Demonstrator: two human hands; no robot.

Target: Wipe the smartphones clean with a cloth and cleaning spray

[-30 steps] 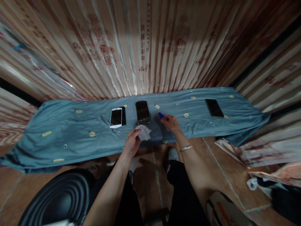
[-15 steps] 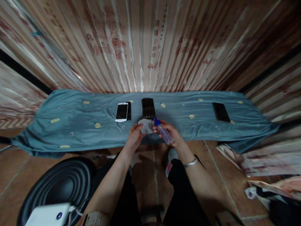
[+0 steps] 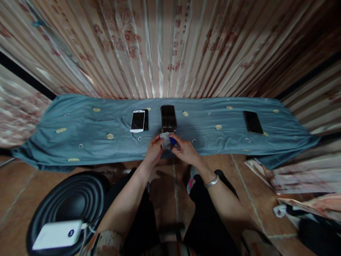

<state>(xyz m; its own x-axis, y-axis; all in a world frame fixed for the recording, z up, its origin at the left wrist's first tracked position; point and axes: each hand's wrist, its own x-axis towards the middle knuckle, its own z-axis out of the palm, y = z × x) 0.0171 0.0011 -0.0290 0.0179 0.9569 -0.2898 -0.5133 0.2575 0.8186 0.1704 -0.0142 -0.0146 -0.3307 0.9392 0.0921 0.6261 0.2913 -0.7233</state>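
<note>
My left hand (image 3: pixel 153 151) pinches a small grey-white cloth (image 3: pixel 165 140); my right hand (image 3: pixel 186 152) is clamped around a small spray bottle (image 3: pixel 174 143) — blue cap against the cloth, contents not visible. Both sit at the near edge of the blue sheet (image 3: pixel 80 124). Just beyond: black phone (image 3: pixel 168 118); left of it a white phone (image 3: pixel 137 121); far right, another dark phone (image 3: pixel 253 122). Pleated curtain (image 3: pixel 160 46) behind.

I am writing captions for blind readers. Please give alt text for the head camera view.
A seated person's left hand holds a white cloth against a blue-capped small bottle in the right hand, over a blue cloth-covered table. A white phone, a dark phone and a black phone lie on it.
</note>
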